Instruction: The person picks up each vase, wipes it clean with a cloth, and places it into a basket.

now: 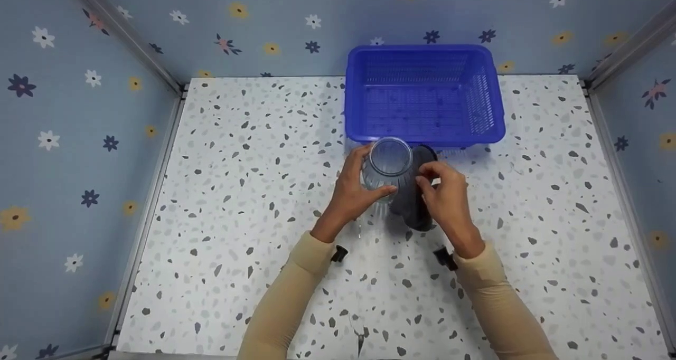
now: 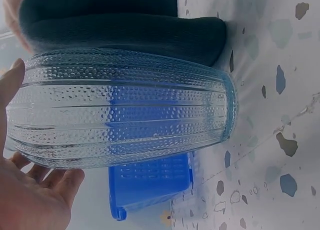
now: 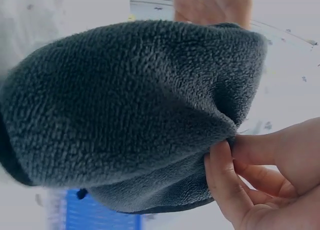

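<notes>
A clear ribbed glass vase (image 1: pixel 376 179) with a dimpled surface stands upright in front of the basket, its round mouth facing up. My left hand (image 1: pixel 355 190) grips its upper part, thumb on the near side and fingers around the far left side. In the left wrist view the vase (image 2: pixel 125 110) narrows toward its base at the table. Close along its right side hangs a dark grey fluffy cloth (image 1: pixel 414 207). My right hand (image 1: pixel 448 199) pinches the cloth's upper edge between thumb and fingers. The right wrist view shows the cloth (image 3: pixel 125 100) bunched into folds at that pinch.
A blue plastic basket (image 1: pixel 422 138) with slotted walls stands at the back of the speckled white table (image 1: pixel 237 217), just behind the vase. Flower-patterned panels (image 1: pixel 79 138) enclose the table at the back and both sides.
</notes>
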`<state>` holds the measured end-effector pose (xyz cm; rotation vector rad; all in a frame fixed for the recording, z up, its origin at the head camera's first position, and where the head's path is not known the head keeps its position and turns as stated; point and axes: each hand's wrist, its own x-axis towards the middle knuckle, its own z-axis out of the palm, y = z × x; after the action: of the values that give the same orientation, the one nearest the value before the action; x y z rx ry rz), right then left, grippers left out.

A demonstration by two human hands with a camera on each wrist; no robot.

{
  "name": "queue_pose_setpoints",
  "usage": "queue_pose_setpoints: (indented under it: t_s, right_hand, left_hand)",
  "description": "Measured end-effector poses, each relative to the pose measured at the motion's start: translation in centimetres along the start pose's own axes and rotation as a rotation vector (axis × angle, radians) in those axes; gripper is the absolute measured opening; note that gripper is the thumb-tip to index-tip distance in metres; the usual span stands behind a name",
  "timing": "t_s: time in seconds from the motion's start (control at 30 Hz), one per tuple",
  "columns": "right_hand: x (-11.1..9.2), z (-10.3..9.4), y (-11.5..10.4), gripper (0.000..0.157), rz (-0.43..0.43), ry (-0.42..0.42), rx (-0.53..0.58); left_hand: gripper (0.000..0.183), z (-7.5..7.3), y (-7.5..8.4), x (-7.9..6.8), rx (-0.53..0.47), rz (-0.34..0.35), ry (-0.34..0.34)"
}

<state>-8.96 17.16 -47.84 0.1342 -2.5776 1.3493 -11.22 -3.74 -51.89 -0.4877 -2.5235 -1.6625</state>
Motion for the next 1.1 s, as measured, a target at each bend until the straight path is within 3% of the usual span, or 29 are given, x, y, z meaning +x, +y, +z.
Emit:
queue_pose_setpoints:
  t_s: [0.23, 0.6, 0.87, 1.1]
  right_hand:
    - [-0.5, 1.6, 2.4, 0.007, 0.050, -0.031, 0.013]
    - [-1.0, 4.9, 6.0, 0.007, 0.148, -0.157, -0.130]
    - [-1.2, 4.4, 5.9, 0.005, 0.155, -0.162, -0.084]
    - [-0.7, 2.4, 3.7, 0.004, 0.150, -0.109, -0.003]
  left_hand:
    - [0.094, 0.0, 0.1, 0.1, -0.009, 0.004, 0.007]
    - [0.094, 0.1, 0.0, 0.0, -0.004, 0.011, 0.012]
    - [0.093, 0.1, 0.1, -0.1, -0.014, 0.019, 0.004]
    - [0.093, 0.0, 0.1, 0.0, -0.008, 0.021, 0.008]
